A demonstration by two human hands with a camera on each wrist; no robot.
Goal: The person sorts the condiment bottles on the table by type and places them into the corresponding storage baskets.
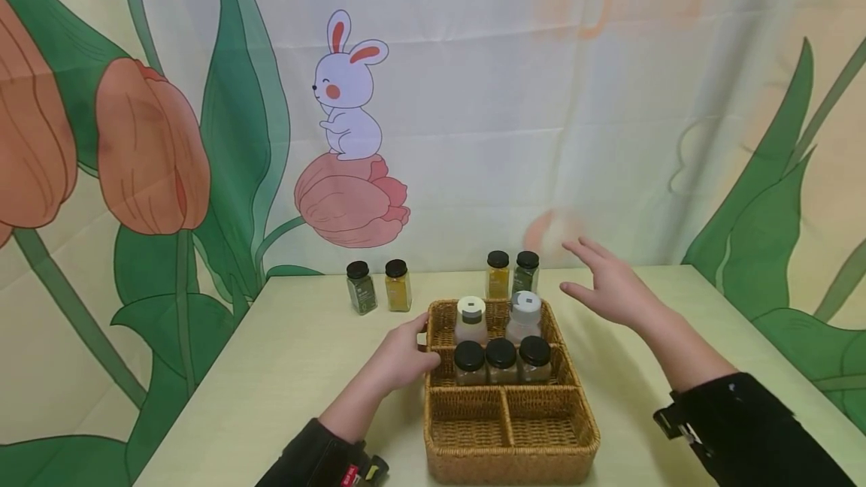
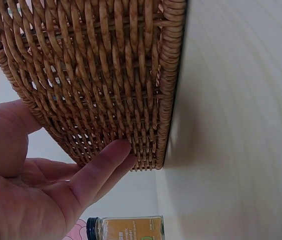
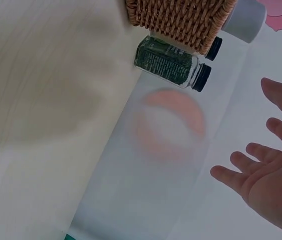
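Note:
A wicker basket (image 1: 512, 464) with compartments stands on the table. My left hand (image 1: 401, 355) holds its left side: the thumb laps over the rim, and in the left wrist view fingers (image 2: 103, 167) lie against the woven outer wall. To the right of the basket, my right hand (image 1: 612, 288) is raised in the air with fingers spread, touching nothing. The basket's back section carries two white-capped bottles (image 1: 471, 322), (image 1: 524, 318). Black-lidded jars (image 1: 501, 363) fill its middle section. Both front compartments hold nothing.
Behind the basket stand a yellow spice jar (image 1: 498, 276) and a green one (image 1: 525, 274). Farther left are another green spice jar (image 1: 361, 290) and a turmeric powder jar (image 1: 398, 288). A printed curtain (image 1: 473, 134) hangs along the table's (image 1: 271, 382) back edge.

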